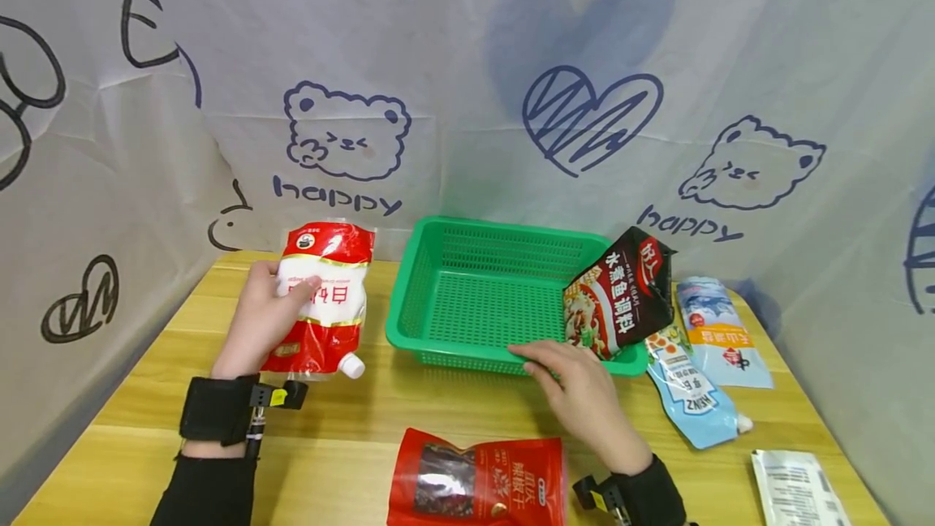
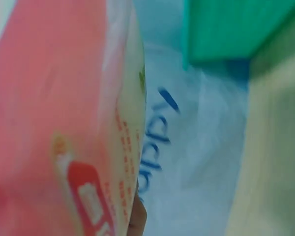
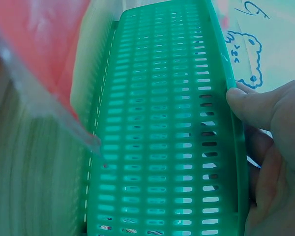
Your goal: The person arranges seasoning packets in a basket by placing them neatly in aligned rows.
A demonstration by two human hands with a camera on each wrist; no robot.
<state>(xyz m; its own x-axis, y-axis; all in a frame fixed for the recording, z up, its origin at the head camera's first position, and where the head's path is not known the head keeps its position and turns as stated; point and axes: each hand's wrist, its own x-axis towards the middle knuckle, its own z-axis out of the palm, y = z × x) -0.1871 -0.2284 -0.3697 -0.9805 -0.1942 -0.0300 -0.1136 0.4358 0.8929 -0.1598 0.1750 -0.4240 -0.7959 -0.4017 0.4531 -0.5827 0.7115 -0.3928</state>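
My left hand [image 1: 264, 316] grips a red and white spouted sugar pouch [image 1: 334, 247] left of the basket, thumb across its front. The pouch's printing is upside down and its white cap points down. In the left wrist view the pouch [image 2: 49, 98] fills the left side. My right hand [image 1: 584, 400] pinches the front rim of the green plastic basket [image 1: 445, 351]. The right wrist view shows the thumb [image 3: 255, 105] on one side of the rim and fingers on the other. A black and red fish seasoning packet [image 1: 621, 291] leans in the basket's right end.
A red dried chili bag [image 1: 511, 477] lies in front of the basket. To the right lie a light-blue Heinz spouted pouch [image 1: 690, 392], a blue and orange packet [image 1: 726, 339] and a white packet [image 1: 796, 489]. A drawn-on white sheet [image 1: 467, 63] hangs behind the wooden table [image 1: 329, 461].
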